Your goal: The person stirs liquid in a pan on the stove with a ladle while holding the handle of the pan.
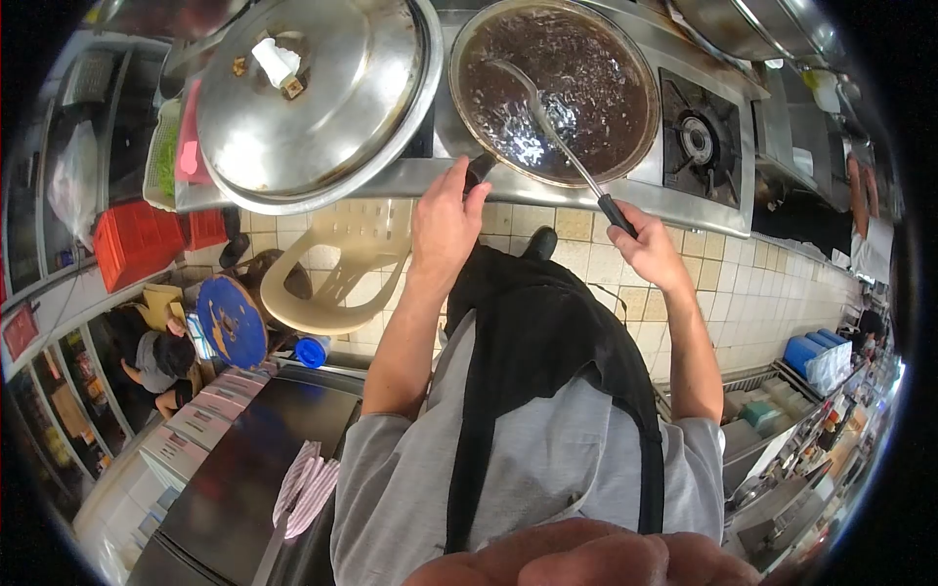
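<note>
A wide pot [606,107] of dark, bubbling liquid stands on the stove. My right hand [649,249] is closed around the black handle of a metal ladle [572,156], whose head dips into the liquid. At the pot's near left edge, my left hand [447,217] has its fingers around a dark handle or knob [479,171]; what it belongs to is hard to make out. Left of the pot sits a large vessel under a domed metal lid [322,88] with a white piece on top.
A gas burner [696,140] is right of the pot. Below the counter stand a beige plastic chair [337,293], a blue round stool [232,320] and red crates [137,242]. A person [161,363] sits at the far left; another person's arm [858,195] shows at right.
</note>
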`<state>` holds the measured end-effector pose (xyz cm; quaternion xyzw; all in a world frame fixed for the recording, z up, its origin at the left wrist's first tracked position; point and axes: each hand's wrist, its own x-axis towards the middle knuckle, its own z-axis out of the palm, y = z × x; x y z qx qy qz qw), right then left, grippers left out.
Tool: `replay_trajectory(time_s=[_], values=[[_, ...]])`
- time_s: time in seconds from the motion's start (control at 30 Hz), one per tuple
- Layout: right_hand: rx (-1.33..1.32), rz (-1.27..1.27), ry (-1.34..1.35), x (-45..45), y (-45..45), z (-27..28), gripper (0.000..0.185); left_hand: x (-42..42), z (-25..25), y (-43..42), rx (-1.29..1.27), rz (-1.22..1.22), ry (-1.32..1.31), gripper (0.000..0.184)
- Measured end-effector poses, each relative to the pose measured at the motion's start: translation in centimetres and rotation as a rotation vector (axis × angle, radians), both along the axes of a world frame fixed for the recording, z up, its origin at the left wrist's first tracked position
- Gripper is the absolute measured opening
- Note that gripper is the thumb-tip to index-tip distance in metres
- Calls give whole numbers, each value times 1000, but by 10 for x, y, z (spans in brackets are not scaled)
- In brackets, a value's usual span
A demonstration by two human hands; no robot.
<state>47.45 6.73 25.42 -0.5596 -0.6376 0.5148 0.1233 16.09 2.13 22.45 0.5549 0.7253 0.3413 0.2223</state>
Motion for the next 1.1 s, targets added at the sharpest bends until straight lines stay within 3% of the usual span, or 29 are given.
replay_trajectory(time_s=[0.23,0.63,0.83,1.1], values=[[-347,-184,199,9,-14,4,38,1,4,-1,-13,4,23,45],[-583,-354,506,17,-24,3,33,3,0,0,26,13,44,45],[-537,-367,526,28,-24,1,40,6,3,0,0,34,32,47],[-296,-358,351,61,-14,7,43,11,0,-2,-37,79,48,48]])
